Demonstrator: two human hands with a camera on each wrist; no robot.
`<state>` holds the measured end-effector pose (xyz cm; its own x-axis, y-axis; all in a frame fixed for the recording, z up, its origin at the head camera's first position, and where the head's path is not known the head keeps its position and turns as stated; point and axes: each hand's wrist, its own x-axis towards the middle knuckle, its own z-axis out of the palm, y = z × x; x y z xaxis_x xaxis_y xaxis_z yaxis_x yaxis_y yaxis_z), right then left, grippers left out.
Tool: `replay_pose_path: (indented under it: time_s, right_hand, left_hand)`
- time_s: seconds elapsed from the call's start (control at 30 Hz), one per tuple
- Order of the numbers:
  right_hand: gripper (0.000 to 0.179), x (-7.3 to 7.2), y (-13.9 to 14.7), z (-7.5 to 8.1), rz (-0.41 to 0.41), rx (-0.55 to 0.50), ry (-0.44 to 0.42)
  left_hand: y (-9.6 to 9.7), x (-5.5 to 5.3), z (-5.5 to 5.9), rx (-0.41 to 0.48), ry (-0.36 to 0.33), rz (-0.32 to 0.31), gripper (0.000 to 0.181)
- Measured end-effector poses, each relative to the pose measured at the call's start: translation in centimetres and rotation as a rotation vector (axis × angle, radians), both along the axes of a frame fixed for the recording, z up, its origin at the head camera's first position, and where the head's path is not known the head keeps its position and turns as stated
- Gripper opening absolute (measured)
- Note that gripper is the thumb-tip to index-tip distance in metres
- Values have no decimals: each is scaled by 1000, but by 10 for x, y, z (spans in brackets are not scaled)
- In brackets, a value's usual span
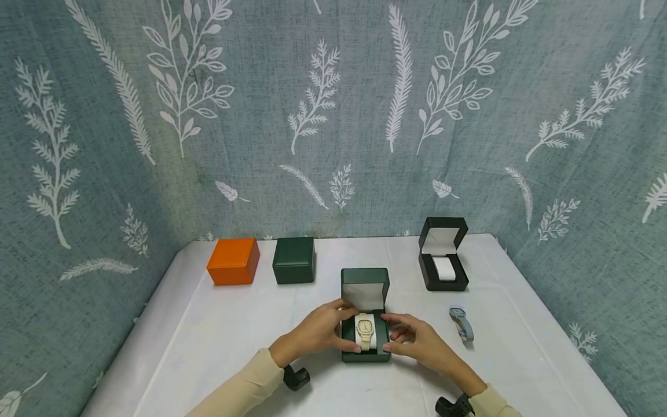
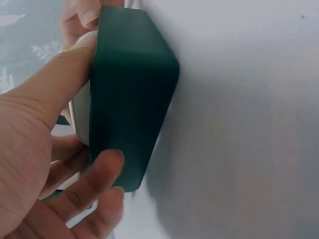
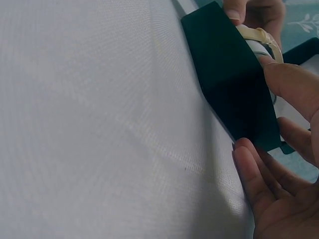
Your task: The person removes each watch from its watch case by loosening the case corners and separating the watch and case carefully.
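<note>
A dark green watch box (image 1: pixel 366 357) stands on the white table with its lid (image 1: pixel 365 277) raised. Inside it sits a white cushion bearing a pale yellow wristwatch (image 1: pixel 366 328), its square face up. My left hand (image 1: pixel 321 329) grips the box's left side, thumb over the front rim by the cushion and fingers farther back. On the right side my right hand (image 1: pixel 415 340) holds the box, its thumb (image 3: pixel 291 82) on the rim beside the cushion and other fingers along the outer wall. The left wrist view shows the box's green outer wall (image 2: pixel 132 94) between thumb and fingers.
A blue-strapped wristwatch (image 1: pixel 461 324) lies right of my right hand. Behind it stands a black watch box (image 1: pixel 447 285), lid up, with a white cushion (image 1: pixel 444 269). A closed orange box (image 1: pixel 232 262) and a closed green box (image 1: pixel 294 260) stand at the back left.
</note>
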<state>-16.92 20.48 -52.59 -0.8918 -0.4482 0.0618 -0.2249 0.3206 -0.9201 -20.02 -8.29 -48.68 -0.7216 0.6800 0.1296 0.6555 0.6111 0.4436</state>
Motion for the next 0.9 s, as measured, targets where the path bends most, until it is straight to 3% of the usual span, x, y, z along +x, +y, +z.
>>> replay_pose_path:
  time_s: [0.3,0.6,0.9]
  right_hand:
    - [62,0,1,-2,-3,-9,8]
    - [63,0,0,-2,-21,6,-21]
    - [62,-1,1,-4,-4,-16,2]
  left_hand:
    - [1,3,2,-100,28,-39,78]
    - [6,7,5,-127,-8,8,76]
    - [7,4,7,-151,48,46,74]
